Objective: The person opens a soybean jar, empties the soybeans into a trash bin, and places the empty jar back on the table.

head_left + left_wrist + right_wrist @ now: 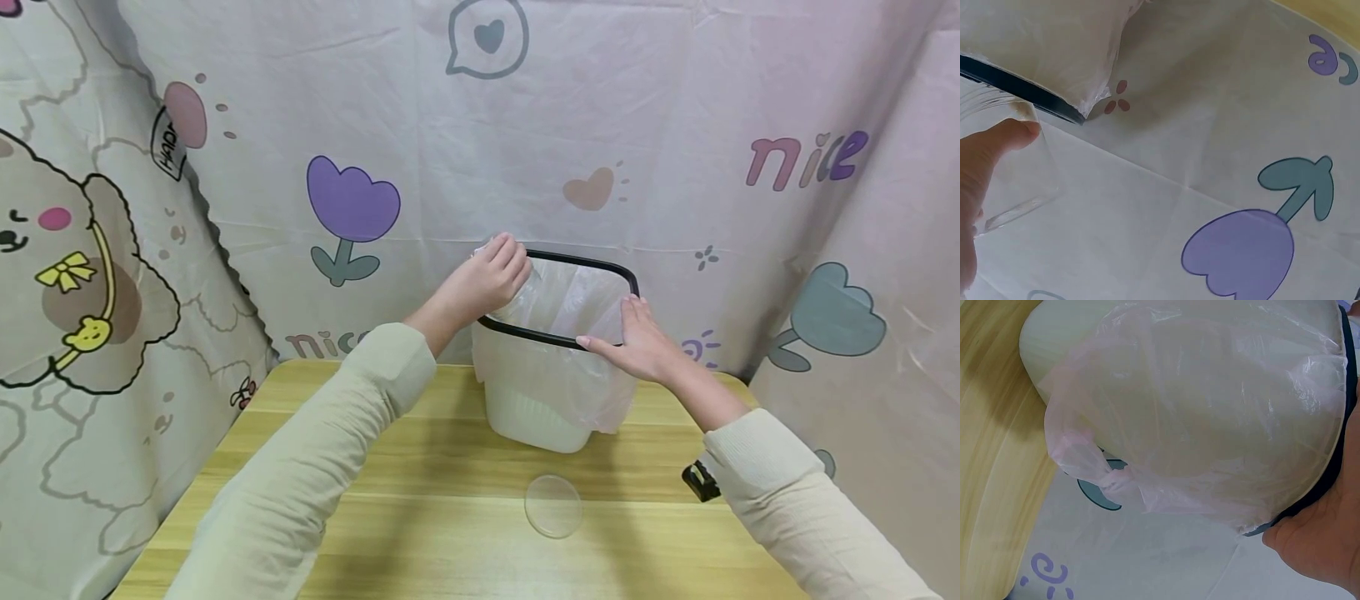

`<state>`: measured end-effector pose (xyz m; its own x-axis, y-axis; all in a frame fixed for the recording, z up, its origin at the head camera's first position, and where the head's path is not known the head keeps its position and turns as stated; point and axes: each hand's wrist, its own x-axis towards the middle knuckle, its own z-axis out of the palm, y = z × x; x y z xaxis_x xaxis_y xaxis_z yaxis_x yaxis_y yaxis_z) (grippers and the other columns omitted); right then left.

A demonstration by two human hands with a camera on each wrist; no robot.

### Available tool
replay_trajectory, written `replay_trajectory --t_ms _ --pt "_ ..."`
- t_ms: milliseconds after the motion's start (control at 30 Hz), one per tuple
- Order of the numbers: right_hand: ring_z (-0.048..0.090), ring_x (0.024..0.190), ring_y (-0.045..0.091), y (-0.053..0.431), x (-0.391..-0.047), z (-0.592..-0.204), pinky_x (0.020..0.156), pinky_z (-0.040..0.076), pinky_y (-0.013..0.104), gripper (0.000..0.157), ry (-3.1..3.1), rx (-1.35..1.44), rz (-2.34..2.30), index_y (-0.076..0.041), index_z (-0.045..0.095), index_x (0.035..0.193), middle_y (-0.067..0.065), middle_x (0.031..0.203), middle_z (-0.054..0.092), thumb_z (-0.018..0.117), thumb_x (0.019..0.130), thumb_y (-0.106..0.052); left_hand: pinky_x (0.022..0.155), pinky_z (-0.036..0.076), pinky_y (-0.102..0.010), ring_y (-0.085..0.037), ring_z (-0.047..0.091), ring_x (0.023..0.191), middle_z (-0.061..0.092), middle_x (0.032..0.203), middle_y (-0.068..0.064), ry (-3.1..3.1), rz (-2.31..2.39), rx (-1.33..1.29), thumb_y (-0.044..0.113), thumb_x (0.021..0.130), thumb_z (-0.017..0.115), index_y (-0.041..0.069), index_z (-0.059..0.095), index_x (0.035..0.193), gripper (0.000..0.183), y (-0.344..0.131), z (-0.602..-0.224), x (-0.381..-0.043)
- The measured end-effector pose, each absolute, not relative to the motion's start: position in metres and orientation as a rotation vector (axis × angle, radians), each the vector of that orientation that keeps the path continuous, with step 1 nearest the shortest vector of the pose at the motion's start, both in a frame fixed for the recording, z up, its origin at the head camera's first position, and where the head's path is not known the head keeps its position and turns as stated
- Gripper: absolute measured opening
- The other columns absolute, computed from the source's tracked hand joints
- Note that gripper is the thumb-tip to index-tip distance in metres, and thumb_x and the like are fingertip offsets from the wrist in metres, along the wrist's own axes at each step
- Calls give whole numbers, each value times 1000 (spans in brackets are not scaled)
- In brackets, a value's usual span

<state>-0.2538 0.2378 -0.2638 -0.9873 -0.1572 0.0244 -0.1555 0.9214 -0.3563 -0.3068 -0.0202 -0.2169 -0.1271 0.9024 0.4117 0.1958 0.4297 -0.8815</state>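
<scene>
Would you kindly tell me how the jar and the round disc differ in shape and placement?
The jar is a deep vessel with walls, while the disc is thin and flat. The left hand grips the jar by the bin, whereas the disc lies flat on the table, with no hand on it. Both are clear.

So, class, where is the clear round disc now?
In the head view, the disc lies flat on the table, right of the picture's centre, on the near side of the bin.
</scene>
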Motion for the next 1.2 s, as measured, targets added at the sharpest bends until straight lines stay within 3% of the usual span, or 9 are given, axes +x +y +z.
replay_trajectory --t_ms 500,967,1200 --pt "-6 139 46 238 -253 -263 114 6 58 106 3082 -250 -566 15 -3 142 32 150 -7 43 86 -63 99 47 -32 -24 59 103 64 109 -10 -1522 898 -984 3 95 41 5 59 111 25 -15 -213 -306" --pt "-9 140 44 239 -254 -264 114 4 58 106 3078 -256 -575 13 -5 142 31 151 -9 43 87 -64 106 41 -37 -32 56 113 60 119 -17 -1763 406 -804 -1 91 40 -2 53 119 31 -16 -181 -305" --pt "-9 139 45 238 -254 -265 114 4 58 107 3082 -253 -577 14 -3 142 31 150 -9 44 86 -64 105 42 -36 -30 57 114 61 120 -15 -1683 566 -843 -4 93 40 0 55 120 31 -14 -190 -307"
